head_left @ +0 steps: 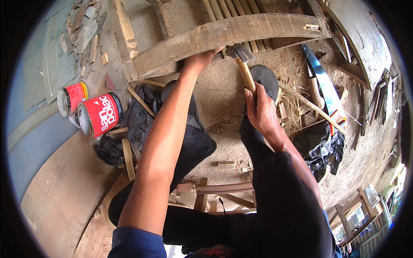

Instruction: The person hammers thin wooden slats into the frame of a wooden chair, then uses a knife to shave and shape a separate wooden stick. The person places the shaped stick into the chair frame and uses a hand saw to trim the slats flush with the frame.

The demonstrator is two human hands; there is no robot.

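Hammer [244, 69] in right hand [261, 110]; red cans [102, 112], contents unclear.

Wood scraps [226, 164] and straw [295, 112] litter the brown floor [217, 96].

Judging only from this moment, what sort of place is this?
Most likely a small woodworking shop: a wooden frame is in front of the person, a handsaw lies to its lower right, and wood scraps lie heaped at the upper left.
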